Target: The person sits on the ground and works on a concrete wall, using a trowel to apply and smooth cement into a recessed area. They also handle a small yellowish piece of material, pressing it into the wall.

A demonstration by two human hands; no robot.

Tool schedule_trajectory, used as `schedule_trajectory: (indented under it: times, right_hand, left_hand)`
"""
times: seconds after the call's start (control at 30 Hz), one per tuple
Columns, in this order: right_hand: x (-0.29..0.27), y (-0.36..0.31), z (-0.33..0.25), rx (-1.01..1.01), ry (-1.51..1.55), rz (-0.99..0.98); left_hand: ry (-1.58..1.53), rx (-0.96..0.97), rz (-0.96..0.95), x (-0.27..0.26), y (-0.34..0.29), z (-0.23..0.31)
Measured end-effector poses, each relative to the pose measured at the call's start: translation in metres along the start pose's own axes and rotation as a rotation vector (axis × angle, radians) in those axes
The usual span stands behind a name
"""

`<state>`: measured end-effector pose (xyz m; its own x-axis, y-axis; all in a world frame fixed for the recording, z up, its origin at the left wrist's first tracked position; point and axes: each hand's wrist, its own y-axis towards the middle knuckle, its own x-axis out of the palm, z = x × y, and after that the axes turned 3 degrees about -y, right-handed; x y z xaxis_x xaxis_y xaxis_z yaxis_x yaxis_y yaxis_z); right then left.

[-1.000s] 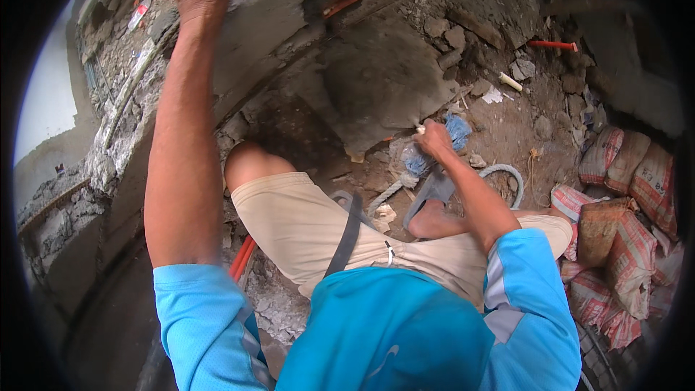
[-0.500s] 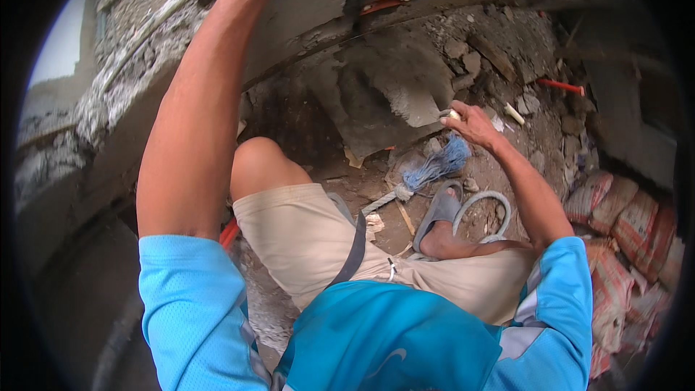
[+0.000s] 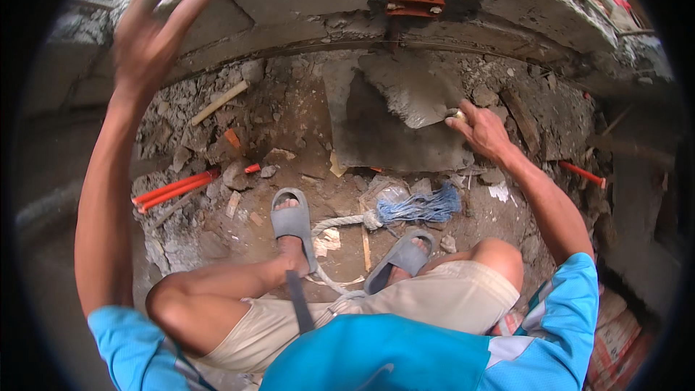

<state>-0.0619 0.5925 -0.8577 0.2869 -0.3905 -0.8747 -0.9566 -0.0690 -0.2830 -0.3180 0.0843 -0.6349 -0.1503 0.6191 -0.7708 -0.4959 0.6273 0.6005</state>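
My right hand [image 3: 481, 130] is closed round the pale handle of a trowel [image 3: 427, 111]. Its grey blade rests over a flat board [image 3: 391, 153] smeared with dark wet mortar [image 3: 362, 112]. At the upper left my left hand [image 3: 150, 40] is raised in front of the concrete beam [image 3: 289, 3], blurred by motion. Its fingers are apart and nothing shows in them. I cannot tell whether it touches the beam. An orange electrical box [image 3: 416, 6] is set in the beam's face, with dark mortar around it.
Between my sandalled feet and the board lies a rope [image 3: 340, 222] with a frayed blue end [image 3: 420, 205]. Orange pipes [image 3: 174, 190] stick out of rubble at left, another orange pipe [image 3: 583, 174] at right. Striped sacks [image 3: 615, 337] lie at lower right.
My view has shifted, bringing more of the beam and both feet into sight. The left hand, cut off at the top before, now shows with fingers apart. The right hand keeps its hold on the trowel.
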Motion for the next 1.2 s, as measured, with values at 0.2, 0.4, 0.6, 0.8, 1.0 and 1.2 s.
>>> schedule_trajectory:
  times: [0.2, 0.4, 0.6, 0.8, 1.0, 1.2]
  right_hand:
    - [0.033, -0.037, -0.065, -0.201, 0.289, -0.401]
    - [0.023, -0.029, -0.086, -0.531, 0.426, -0.933]
    - [-0.054, 0.073, -0.004, 0.221, 0.596, -0.571]
    - [0.071, -0.073, 0.012, -0.268, 0.272, -0.737]
    - [0.069, -0.089, -0.018, 0.033, 0.344, -0.523]
    - [0.062, -0.09, -0.001, 0.197, 0.428, -0.238]
  left_hand:
    - [0.133, -0.891, 0.032, -0.167, -0.242, -0.003]
    - [0.45, -1.338, 0.219, -0.288, -0.412, 0.006]
    - [0.248, -1.286, 0.258, -0.264, -0.359, 0.022]
    - [0.201, -1.359, 0.275, -0.276, -0.35, 0.039]
    - [0.183, -1.455, 0.026, -0.242, -0.306, 0.034]
    - [-0.098, -1.458, -0.528, -0.234, -0.213, 0.091]
